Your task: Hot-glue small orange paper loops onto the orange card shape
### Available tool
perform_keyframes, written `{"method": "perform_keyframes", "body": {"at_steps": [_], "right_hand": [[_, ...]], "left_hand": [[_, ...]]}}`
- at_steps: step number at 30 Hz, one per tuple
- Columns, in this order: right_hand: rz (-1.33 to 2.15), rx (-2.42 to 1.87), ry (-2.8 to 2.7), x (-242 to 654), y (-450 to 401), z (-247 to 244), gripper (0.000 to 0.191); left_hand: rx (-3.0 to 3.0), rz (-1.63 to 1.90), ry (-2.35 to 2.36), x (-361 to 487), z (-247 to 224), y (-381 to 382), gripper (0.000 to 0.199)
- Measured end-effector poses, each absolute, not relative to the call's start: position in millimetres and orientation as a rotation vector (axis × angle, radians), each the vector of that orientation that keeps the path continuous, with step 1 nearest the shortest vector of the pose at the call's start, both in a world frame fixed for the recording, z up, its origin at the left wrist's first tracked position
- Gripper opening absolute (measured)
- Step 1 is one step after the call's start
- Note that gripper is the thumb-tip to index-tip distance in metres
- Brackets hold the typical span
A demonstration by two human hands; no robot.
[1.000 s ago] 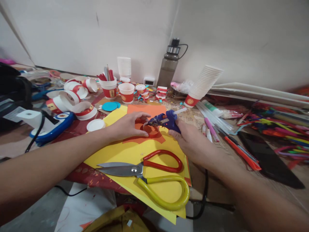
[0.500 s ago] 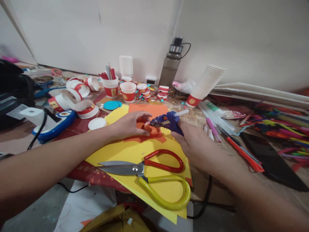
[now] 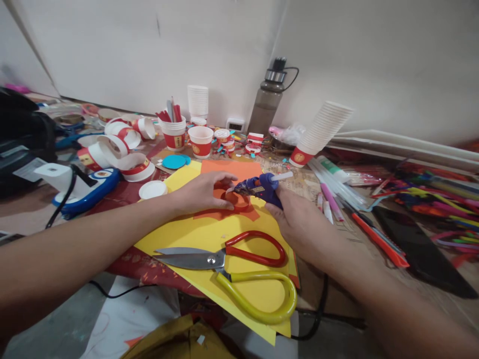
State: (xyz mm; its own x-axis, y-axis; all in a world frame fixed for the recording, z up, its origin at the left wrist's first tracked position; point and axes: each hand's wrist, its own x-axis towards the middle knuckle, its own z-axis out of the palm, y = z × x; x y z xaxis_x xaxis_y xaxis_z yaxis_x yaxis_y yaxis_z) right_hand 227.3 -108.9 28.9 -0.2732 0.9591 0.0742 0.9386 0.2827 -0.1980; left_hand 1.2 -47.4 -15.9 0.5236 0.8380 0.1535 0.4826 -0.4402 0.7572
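Observation:
My right hand is wrapped round the handle of a blue hot glue gun, with a whitish glue stick poking out of its back. The gun's nozzle points left, close to a small curved orange paper piece. My left hand curls its fingers and thumb about that piece's left side; the exact contact is partly hidden. Underneath lie orange paper and yellow paper sheets. Large scissors with one red and one yellow handle rest on the yellow sheet, blades apart.
Behind stand paper cups, a tilted cup stack and a water bottle. Cut cup rings and a blue-and-white device are at left. A red cutter, a dark phone-like slab and pipe cleaners lie right.
The whole view has shifted slightly. The glue gun's nozzle sits a little further left, nearer the fingers of my left hand; both hands otherwise keep their pose.

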Motion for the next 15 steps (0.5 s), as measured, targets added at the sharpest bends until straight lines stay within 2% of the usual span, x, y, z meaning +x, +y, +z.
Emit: {"method": "perform_keyframes", "body": {"at_steps": [7, 15], "right_hand": [[0.048, -1.744, -2.427, 231.7, -111.0, 29.6, 0.014], [0.251, -1.755, -2.382, 228.2, -116.1, 31.0, 0.022]], "left_hand": [[2.132, 0.704, 1.086, 0.6, -20.7, -45.1, 0.06], [2.096, 0.725, 1.03, 1.8, -20.3, -45.6, 0.058]]}}
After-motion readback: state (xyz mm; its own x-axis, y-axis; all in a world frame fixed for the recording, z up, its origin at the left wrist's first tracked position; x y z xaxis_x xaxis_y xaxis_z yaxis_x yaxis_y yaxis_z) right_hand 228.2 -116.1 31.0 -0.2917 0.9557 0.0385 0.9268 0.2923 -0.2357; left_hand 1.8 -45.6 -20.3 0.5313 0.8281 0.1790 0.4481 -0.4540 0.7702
